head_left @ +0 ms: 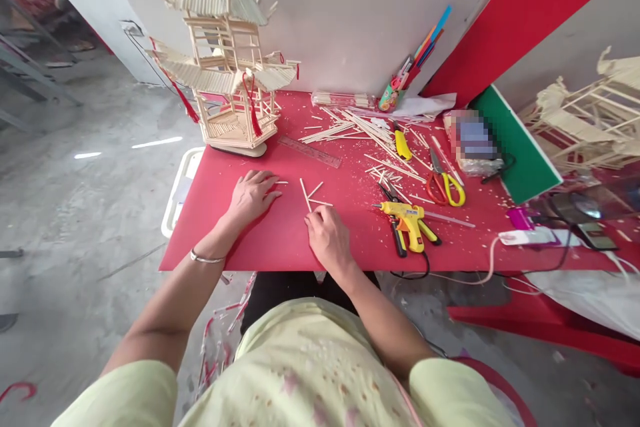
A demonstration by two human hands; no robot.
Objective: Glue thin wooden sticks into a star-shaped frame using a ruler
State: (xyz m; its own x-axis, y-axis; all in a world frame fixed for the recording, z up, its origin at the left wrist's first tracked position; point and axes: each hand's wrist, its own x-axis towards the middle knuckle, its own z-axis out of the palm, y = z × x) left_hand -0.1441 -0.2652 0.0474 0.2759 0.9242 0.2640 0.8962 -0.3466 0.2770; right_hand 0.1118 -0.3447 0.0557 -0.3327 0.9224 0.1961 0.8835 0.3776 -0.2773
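My right hand is closed in a pinch at the lower end of a thin wooden stick lying on the red tabletop. Two shorter sticks fan out from its right side, making a K-like shape; whether they are joined to it I cannot tell. To the left, my left hand rests on the table with its fingers stretched out. A short stick piece lies by its fingertips. Right of my right hand, a yellow glue gun lies on black-and-yellow pliers.
A stick-built pagoda model stands at the back left. Loose sticks, a clear ruler, a yellow cutter and scissors lie behind my hands. A pen cup, green board and power strip are farther right.
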